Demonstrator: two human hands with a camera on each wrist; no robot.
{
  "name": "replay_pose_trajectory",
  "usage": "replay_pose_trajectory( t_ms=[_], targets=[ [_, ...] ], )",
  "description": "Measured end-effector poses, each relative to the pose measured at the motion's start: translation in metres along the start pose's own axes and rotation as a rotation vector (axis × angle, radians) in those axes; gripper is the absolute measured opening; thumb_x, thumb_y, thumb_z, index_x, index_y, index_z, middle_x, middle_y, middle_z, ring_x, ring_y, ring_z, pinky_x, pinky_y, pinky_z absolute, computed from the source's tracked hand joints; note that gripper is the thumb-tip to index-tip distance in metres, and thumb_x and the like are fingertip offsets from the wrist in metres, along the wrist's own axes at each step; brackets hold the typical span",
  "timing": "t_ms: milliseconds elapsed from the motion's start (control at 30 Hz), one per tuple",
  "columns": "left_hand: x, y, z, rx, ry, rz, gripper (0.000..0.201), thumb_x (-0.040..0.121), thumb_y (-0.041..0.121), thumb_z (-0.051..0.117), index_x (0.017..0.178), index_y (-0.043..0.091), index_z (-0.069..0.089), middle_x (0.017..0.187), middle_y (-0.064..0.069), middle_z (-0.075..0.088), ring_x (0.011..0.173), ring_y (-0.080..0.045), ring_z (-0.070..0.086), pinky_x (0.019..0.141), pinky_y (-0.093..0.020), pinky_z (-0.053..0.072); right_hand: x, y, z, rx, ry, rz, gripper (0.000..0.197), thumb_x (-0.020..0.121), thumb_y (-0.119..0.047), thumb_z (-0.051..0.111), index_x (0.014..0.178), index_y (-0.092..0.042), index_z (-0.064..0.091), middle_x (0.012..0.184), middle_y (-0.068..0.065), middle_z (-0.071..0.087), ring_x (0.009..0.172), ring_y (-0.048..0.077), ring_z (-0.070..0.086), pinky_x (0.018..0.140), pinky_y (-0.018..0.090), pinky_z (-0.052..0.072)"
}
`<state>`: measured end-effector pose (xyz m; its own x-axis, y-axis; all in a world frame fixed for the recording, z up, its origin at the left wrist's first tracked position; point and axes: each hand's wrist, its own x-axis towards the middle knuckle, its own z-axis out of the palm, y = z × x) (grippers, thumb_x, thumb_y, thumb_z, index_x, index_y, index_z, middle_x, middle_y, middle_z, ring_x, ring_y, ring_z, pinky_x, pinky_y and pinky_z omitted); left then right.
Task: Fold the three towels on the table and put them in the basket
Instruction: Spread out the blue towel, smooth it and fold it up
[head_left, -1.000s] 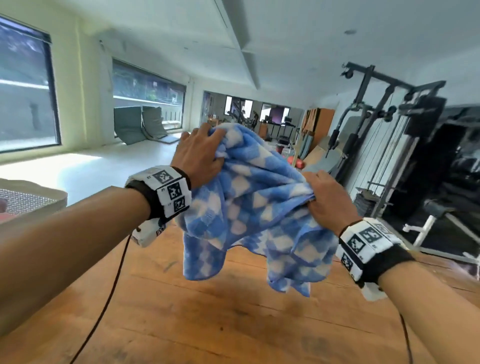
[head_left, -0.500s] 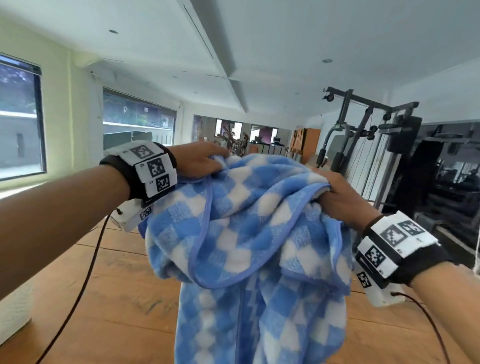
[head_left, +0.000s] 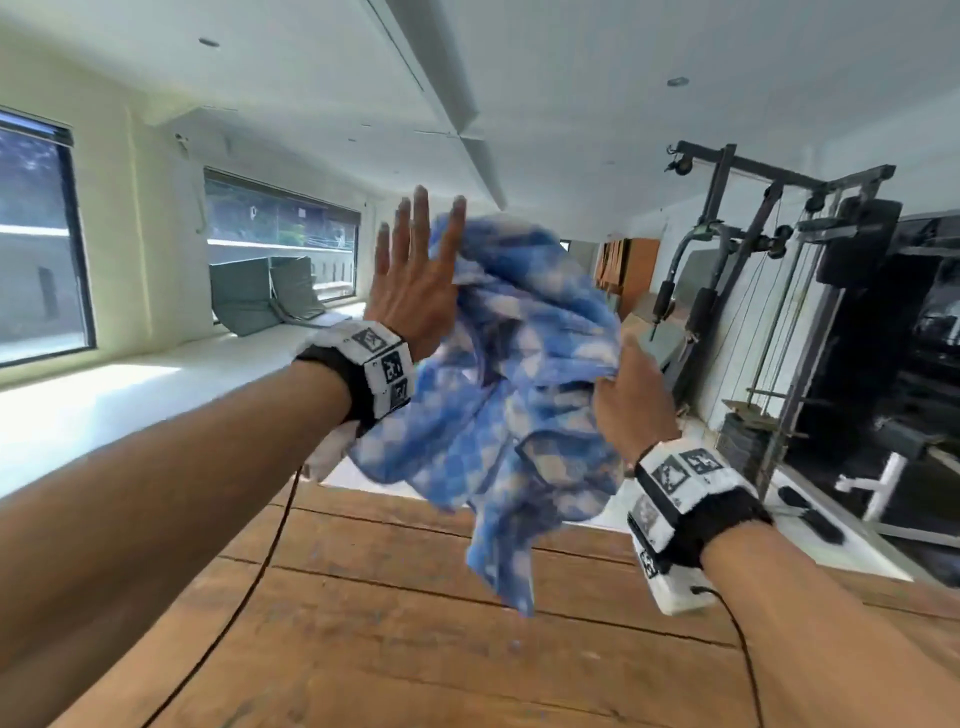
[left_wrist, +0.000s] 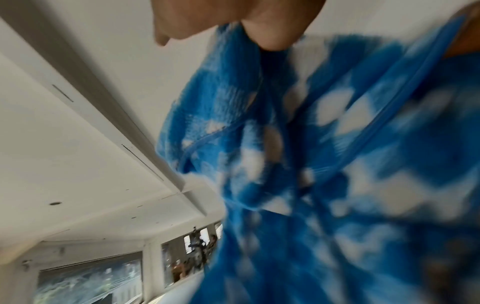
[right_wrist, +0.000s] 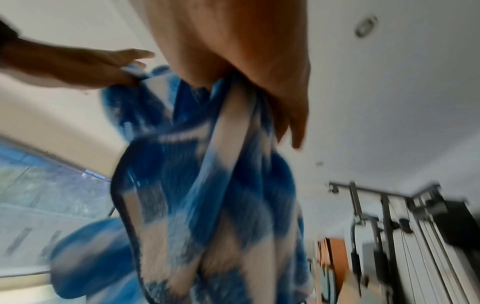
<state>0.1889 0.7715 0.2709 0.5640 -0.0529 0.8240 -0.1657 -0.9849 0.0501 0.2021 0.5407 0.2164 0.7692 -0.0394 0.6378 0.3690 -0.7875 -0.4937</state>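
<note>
One fluffy blue-white checked towel (head_left: 519, 374) bunched midair, right hand (head_left: 631, 395) clenching it, left hand (head_left: 415, 275) flat, fingers spread

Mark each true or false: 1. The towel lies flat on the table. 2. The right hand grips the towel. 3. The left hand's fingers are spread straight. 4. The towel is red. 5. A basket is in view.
1. False: the towel hangs bunched in the air above the table.
2. True: the right hand grips its edge.
3. True: the left hand is raised with straight fingers beside the towel.
4. False: it is blue and white checked.
5. False: no basket shows in any view.
</note>
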Motion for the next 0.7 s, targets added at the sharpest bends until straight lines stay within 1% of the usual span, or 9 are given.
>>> replay_pose_trajectory(
  t_ms=[67,133,267,367,433,533,567,633,700],
  targets=[
    [0.021,0.012,0.0,0.068,-0.03,-0.086,0.076,0.093,0.024,0.043,0.152,0.021,-0.005,0.156,-0.024,0.005,0.145,-0.041,0.006,0.115,-0.052,0.014,0.02,-0.006,-0.008,-0.117,-0.118,0.014,0.042,0.096,-0.021,0.042,0.132,-0.001,0.036,0.127,0.026,0.048,0.11,0.041,0.053,0.085,0.043,0.043],
    [0.022,0.019,0.002,0.165,-0.137,-0.107,0.075,0.096,0.035,0.039,0.151,0.021,-0.01,0.152,-0.029,0.016,0.142,-0.044,0.01,0.11,-0.054,0.022,0.022,-0.007,-0.014,-0.283,-0.168,0.013,0.042,0.099,-0.03,0.038,0.128,0.0,0.041,0.127,0.027,0.05,0.11,0.042,0.055,0.086,0.043,0.044],
    [0.001,0.017,0.009,0.156,-0.471,-0.141,0.073,0.097,0.029,0.034,0.15,0.023,-0.016,0.135,-0.026,0.047,0.122,-0.041,0.048,0.102,-0.047,0.035,0.001,-0.004,-0.023,-0.398,-0.268,-0.029,0.033,0.1,-0.024,0.037,0.107,0.001,0.057,0.115,0.024,0.06,0.107,0.04,0.058,0.082,0.039,0.045],
    [-0.023,0.014,0.01,0.081,-0.745,-0.152,0.069,0.101,0.027,0.034,0.151,0.017,-0.012,0.14,-0.026,0.044,0.126,-0.037,0.047,0.104,-0.039,0.034,-0.021,-0.003,-0.027,-0.389,-0.397,0.051,0.022,0.096,-0.016,0.039,0.095,-0.001,0.054,0.103,0.024,0.059,0.103,0.041,0.06,0.074,0.037,0.042],
    [-0.04,0.008,0.01,0.1,-0.879,-0.156,0.065,0.102,0.027,0.031,0.152,0.014,-0.008,0.147,-0.024,0.036,0.132,-0.035,0.041,0.107,-0.037,0.032,-0.036,-0.003,-0.029,-0.399,-0.469,0.052,0.018,0.095,-0.013,0.039,0.092,-0.002,0.053,0.109,0.027,0.06,0.104,0.04,0.059,0.074,0.036,0.042],
    [-0.07,0.001,0.004,0.093,-0.943,-0.177,0.057,0.102,0.02,0.027,0.153,0.014,0.003,0.154,-0.02,0.025,0.137,-0.033,0.035,0.107,-0.036,0.033,-0.061,-0.004,-0.032,-0.424,-0.562,0.03,0.029,0.095,-0.008,0.038,0.067,-0.005,0.04,0.09,0.02,0.059,0.094,0.037,0.058,0.064,0.029,0.035],
    [-0.08,0.0,0.002,0.071,-0.943,-0.186,0.055,0.102,0.018,0.027,0.153,0.013,0.006,0.154,-0.019,0.024,0.137,-0.033,0.035,0.105,-0.035,0.035,-0.069,-0.005,-0.033,-0.432,-0.606,0.048,0.031,0.095,-0.008,0.038,0.064,-0.007,0.037,0.081,0.015,0.055,0.09,0.034,0.056,0.064,0.027,0.035],
    [-0.103,0.001,-0.001,0.053,-0.941,-0.184,0.05,0.103,0.018,0.027,0.151,0.01,0.016,0.151,-0.021,0.03,0.134,-0.035,0.038,0.105,-0.037,0.036,-0.088,-0.008,-0.034,-0.496,-0.711,0.073,0.027,0.097,-0.008,0.037,0.07,-0.007,0.041,0.084,0.013,0.056,0.092,0.03,0.056,0.067,0.025,0.037],
    [-0.125,0.0,0.002,0.051,-0.963,-0.157,0.045,0.103,0.018,0.029,0.146,0.006,0.026,0.146,-0.02,0.037,0.132,-0.035,0.04,0.108,-0.038,0.034,-0.106,-0.01,-0.035,-0.562,-0.81,0.049,0.033,0.098,-0.007,0.035,0.065,-0.008,0.036,0.079,0.008,0.05,0.081,0.024,0.051,0.058,0.025,0.033]
  ],
)
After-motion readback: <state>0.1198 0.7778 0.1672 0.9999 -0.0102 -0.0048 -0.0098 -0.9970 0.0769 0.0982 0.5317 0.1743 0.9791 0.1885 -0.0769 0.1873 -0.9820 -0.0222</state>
